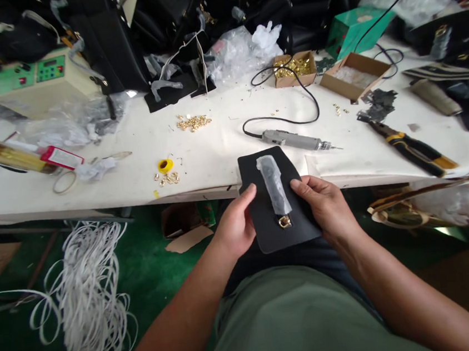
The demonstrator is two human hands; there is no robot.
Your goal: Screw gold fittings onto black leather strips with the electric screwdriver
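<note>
Between my two hands is a black leather panel (266, 233), tilted at the table's front edge. A strap wrapped in clear plastic (275, 185) runs down its middle and ends at a gold clasp (285, 222). My left hand (237, 222) grips the panel's left edge, thumb on top. On the opposite edge my right hand (325, 202) holds it the same way, with its fingers partly hidden. Just beyond the panel lies a grey electric screwdriver (293, 138) with a black cord. Pliers with black and yellow handles (414, 148) rest to the right.
Loose gold fittings (194, 123) and a yellow ring-shaped item (165, 166) lie on the white table (217, 169). Behind are a box of gold pieces (294, 68), a second cardboard box (356, 76), a green box (357, 28) and a control unit (40, 84). White cord (91, 302) heaps on the floor.
</note>
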